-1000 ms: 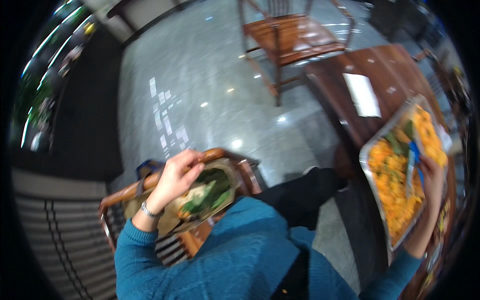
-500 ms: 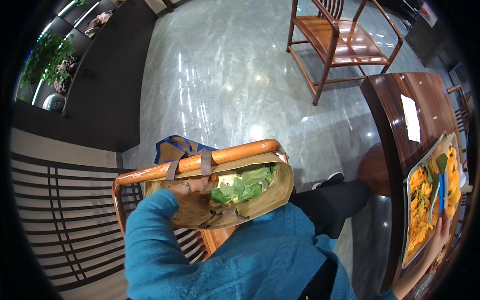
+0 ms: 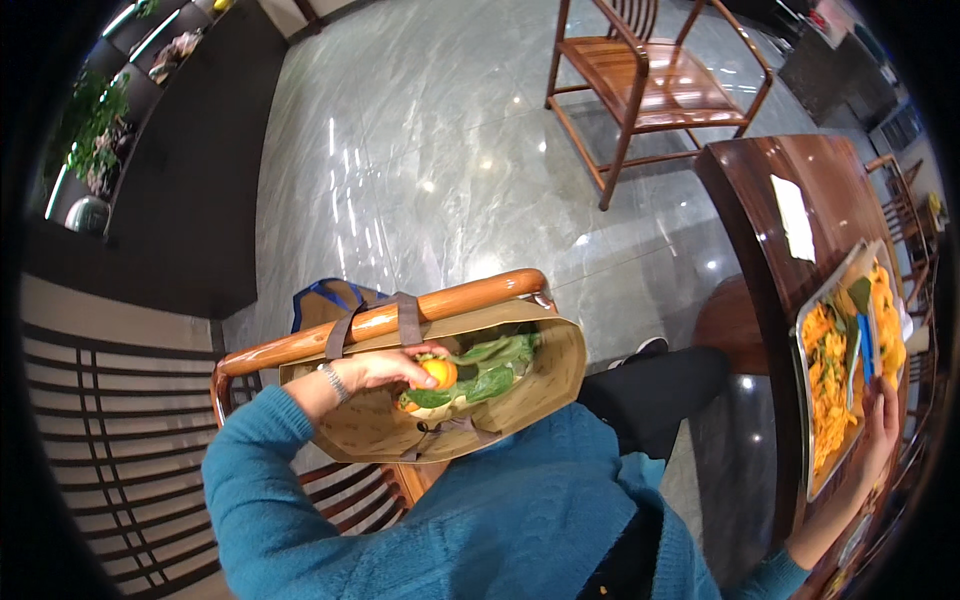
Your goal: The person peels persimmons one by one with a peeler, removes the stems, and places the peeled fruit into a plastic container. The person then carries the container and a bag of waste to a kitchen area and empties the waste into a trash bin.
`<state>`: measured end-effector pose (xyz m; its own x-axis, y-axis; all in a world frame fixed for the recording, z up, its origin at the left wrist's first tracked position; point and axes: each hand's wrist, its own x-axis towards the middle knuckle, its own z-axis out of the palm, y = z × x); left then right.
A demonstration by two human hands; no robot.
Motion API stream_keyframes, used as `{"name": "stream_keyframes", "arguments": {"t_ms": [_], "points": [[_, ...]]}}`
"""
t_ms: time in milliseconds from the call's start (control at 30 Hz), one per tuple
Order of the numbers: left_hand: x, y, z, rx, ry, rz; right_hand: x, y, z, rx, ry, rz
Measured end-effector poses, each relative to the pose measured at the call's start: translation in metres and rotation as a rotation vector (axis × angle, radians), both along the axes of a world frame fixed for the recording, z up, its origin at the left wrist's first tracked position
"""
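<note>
Head view: small round glossy orange fruit in left hand.

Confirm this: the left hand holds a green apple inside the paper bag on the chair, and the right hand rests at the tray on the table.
Not quite. In the head view the left hand holds an orange fruit, not a green apple; the green in the paper bag is leafy vegetables. The rest stands: the bag sits on the chair, and the right hand rests at the tray on the table.

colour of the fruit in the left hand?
Orange. The fruit shows in the head view, held over the tan bag.
</note>
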<state>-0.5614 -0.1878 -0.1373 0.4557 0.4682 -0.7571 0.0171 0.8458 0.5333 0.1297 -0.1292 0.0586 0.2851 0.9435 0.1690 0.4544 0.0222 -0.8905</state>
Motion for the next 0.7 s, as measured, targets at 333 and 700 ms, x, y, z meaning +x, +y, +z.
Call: {"name": "stream_keyframes", "arguments": {"t_ms": [333, 700], "points": [[0.175, 0.081, 0.185, 0.72, -0.255, -0.249, -0.086, -0.03, 0.017, 0.078, 0.05, 0.21], [0.509, 0.2, 0.192, 1.17, -0.56, -0.575, -0.044, 0.004, -0.006, 0.193, 0.192, -0.121]]}}
